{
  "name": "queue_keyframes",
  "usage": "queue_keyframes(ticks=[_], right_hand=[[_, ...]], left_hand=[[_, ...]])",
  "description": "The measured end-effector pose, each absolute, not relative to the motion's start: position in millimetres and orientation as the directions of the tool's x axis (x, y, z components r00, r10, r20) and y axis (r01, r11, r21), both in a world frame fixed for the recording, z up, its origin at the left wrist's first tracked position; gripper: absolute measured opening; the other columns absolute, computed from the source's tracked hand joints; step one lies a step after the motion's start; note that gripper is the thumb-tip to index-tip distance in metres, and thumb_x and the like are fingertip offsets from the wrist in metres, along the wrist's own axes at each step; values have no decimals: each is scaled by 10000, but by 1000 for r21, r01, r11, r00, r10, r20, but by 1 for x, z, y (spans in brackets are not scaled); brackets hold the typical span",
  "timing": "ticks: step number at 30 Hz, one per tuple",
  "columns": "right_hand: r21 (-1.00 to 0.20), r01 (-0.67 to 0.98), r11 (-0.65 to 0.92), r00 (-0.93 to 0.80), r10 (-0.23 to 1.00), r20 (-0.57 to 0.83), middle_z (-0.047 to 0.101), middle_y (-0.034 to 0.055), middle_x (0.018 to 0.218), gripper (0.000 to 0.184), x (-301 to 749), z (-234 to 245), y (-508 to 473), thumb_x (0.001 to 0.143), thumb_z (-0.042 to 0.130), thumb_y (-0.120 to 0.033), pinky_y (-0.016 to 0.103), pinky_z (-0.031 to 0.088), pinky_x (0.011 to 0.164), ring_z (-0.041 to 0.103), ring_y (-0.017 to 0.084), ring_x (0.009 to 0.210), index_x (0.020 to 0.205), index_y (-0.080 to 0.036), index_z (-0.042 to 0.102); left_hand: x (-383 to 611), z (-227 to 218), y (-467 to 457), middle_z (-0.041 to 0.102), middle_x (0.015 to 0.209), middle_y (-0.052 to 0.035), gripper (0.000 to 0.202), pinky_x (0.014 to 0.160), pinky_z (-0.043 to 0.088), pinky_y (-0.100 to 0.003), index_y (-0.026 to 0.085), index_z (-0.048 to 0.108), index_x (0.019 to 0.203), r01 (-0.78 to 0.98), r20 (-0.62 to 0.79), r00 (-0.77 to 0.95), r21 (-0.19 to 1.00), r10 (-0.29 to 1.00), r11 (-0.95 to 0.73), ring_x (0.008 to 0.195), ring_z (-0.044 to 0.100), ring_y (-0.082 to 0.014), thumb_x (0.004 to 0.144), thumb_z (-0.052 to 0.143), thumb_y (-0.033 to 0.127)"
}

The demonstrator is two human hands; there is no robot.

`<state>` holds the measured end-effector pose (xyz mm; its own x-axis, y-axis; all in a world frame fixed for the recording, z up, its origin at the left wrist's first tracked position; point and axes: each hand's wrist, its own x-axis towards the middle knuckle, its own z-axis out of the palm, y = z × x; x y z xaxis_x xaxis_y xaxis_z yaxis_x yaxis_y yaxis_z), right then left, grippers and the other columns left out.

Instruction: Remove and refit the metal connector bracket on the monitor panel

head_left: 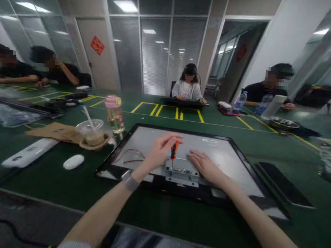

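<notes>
A flat monitor panel (233,158) lies face down on the green table, black frame around a grey metal back. My left hand (159,151) is closed around an orange-handled screwdriver (174,149), held upright with its tip on a small metal cover plate (182,170) near the panel's front edge. My right hand (204,163) lies flat, fingers stretched out, on the panel just right of the screwdriver and touching the plate. A watch sits on my left wrist. Thin wires (131,156) lie on the panel's left part.
Left of the panel are a white mouse (73,161), a white power strip (29,153), a plastic cup with a straw (89,130) on brown paper and a pink-capped bottle (114,112). A dark strip (283,183) lies right. Several people sit across the table.
</notes>
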<state>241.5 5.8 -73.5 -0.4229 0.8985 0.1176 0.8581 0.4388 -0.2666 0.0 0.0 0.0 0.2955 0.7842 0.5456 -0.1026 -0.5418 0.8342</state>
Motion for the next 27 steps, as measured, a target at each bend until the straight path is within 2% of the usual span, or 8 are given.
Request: queue_keyframes(ticks=[3, 6, 9, 13, 17, 21, 24, 27], right_hand=[[-266, 856, 444, -429, 896, 118, 492, 157, 1512, 557, 243, -72, 6, 1046, 213, -398, 545, 286, 1171, 401, 307, 1433, 1402, -145, 558], [-264, 856, 444, -430, 896, 111, 482, 153, 1520, 558, 244, -72, 6, 1046, 206, -398, 552, 277, 1173, 384, 305, 1443, 1415, -152, 545], [-268, 857, 441, -428, 897, 108, 476, 155, 1525, 566, 243, -72, 7, 1046, 200, -408, 563, 269, 1174, 379, 307, 1446, 1416, -152, 543], [-268, 855, 444, -428, 896, 119, 482, 161, 1518, 569, 244, -73, 8, 1046, 201, -411, 560, 272, 1173, 394, 307, 1437, 1412, -147, 548], [-273, 857, 436, -423, 900, 111, 473, 163, 1524, 573, 244, -73, 8, 1046, 200, -415, 563, 267, 1175, 390, 312, 1439, 1415, -146, 546], [-277, 852, 444, -425, 896, 129, 492, 154, 1513, 568, 245, -75, 8, 1045, 202, -431, 561, 282, 1168, 399, 306, 1434, 1405, -174, 559], [-279, 848, 450, -426, 893, 145, 506, 149, 1503, 553, 246, -77, 10, 1045, 209, -424, 564, 290, 1162, 411, 299, 1428, 1395, -190, 567], [-279, 851, 445, -422, 895, 143, 501, 153, 1506, 556, 246, -77, 10, 1043, 212, -427, 562, 283, 1166, 412, 297, 1428, 1401, -184, 562]], left_hand=[[3, -3, 2, 719, 931, -70, 385, 701, 539, -274, 166, 707, 1065, -133, 530, 294, 847, 796, -515, 747, 692, -155, 942, 555, 497], [2, -3, 2, 676, 882, -44, 289, 669, 508, -258, 174, 734, 965, -69, 582, 244, 808, 776, -585, 720, 641, -135, 889, 648, 439], [-2, 0, 0, 646, 852, -41, 251, 742, 493, -274, 178, 746, 887, 10, 656, 215, 739, 724, -673, 797, 613, -151, 922, 602, 380], [-3, 3, -2, 691, 951, -79, 355, 823, 507, -310, 161, 735, 929, -47, 669, 239, 732, 704, -680, 914, 650, -186, 991, 431, 333], [0, 2, 0, 699, 890, -59, 231, 715, 521, -286, 167, 719, 1015, -83, 615, 264, 782, 743, -618, 780, 663, -160, 934, 563, 317], [0, 2, 0, 594, 813, -27, 149, 701, 493, -272, 181, 754, 865, 32, 695, 181, 703, 696, -711, 743, 573, -139, 847, 691, 314], [-4, 3, -1, 603, 945, -67, 292, 821, 504, -323, 178, 765, 928, 30, 691, 204, 703, 693, -710, 870, 590, -175, 939, 525, 344], [-5, 3, 0, 657, 1079, -105, 379, 901, 501, -357, 163, 732, 1073, -77, 638, 286, 759, 715, -647, 984, 623, -207, 977, 391, 297]])
